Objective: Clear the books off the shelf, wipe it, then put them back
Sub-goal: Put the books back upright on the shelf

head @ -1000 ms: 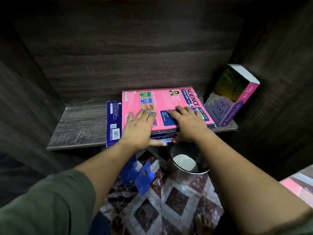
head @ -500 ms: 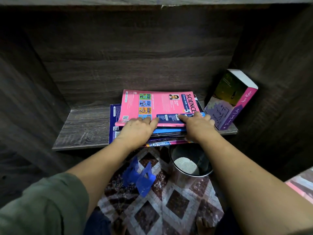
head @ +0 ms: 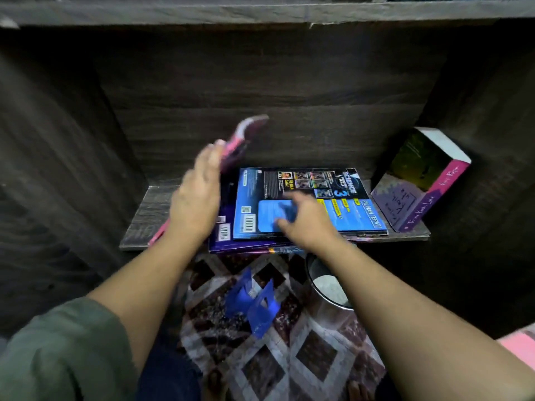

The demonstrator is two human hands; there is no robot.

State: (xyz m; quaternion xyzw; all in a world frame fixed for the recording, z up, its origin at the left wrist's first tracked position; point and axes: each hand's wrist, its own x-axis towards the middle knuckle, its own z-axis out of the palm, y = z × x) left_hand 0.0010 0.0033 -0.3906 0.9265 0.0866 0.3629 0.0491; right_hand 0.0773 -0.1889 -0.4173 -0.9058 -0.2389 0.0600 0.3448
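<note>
A stack of flat books lies on the dark wooden shelf [head: 144, 218]. Its top is now a blue science book [head: 312, 198]. My left hand [head: 197, 198] holds the pink science book [head: 240, 140] tipped up on edge, blurred by motion, at the stack's left side. My right hand [head: 307, 224] rests on the blue book's front half, fingers spread and blurred. A thick paperback with a pink spine [head: 419, 180] leans against the right wall of the shelf.
Below the shelf a metal bin [head: 324, 282] stands on a patterned mat [head: 289, 357], with two blue plastic bookends [head: 254, 302] beside it. Dark wood walls close in left, right and behind. A pink object [head: 521, 342] shows at the right edge.
The pink book has been lifted off the stack and swung up to the left by my left hand, uncovering the blue book. My right hand moved onto the blue book.
</note>
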